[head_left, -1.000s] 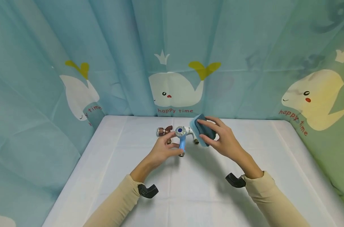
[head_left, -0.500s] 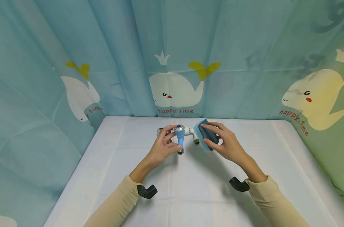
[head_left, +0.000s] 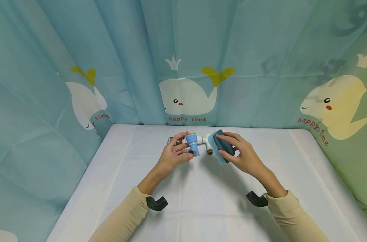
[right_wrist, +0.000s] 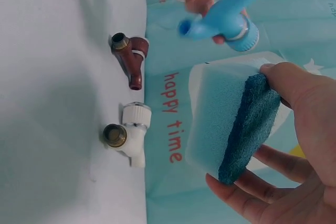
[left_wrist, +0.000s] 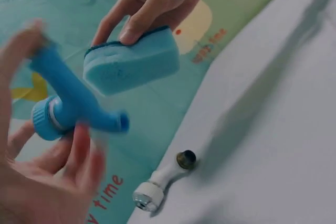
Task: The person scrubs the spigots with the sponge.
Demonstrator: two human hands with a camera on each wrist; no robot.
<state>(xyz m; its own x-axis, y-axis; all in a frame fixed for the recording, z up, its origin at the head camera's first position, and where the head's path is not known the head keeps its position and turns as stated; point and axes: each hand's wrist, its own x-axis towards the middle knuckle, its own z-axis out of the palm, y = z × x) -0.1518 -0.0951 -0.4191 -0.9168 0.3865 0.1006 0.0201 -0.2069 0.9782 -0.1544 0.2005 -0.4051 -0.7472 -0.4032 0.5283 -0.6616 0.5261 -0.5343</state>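
Observation:
Above the table my left hand (head_left: 171, 156) grips a blue faucet (head_left: 193, 146) between thumb and fingers; the left wrist view shows its ribbed knob and spout, slightly blurred. My right hand (head_left: 243, 151) pinches a two-layer sponge (right_wrist: 218, 114), light blue foam on one side and a dark teal scouring layer on the other. The sponge is apart from the blue faucet. Behind them on the table lie a white faucet (right_wrist: 131, 137) and a brown faucet (right_wrist: 131, 59), the brown one mostly hidden by my left hand in the head view.
A white cloth covers the table (head_left: 183, 208). A light blue curtain (head_left: 126, 50) with whale prints hangs along the table's back edge and both sides. Each wrist carries a black camera mount (head_left: 157, 203).
My left hand has turned the blue faucet, so its knob top faces away and its threaded end points toward me. The right hand with the sponge has shifted slightly right and nearer.

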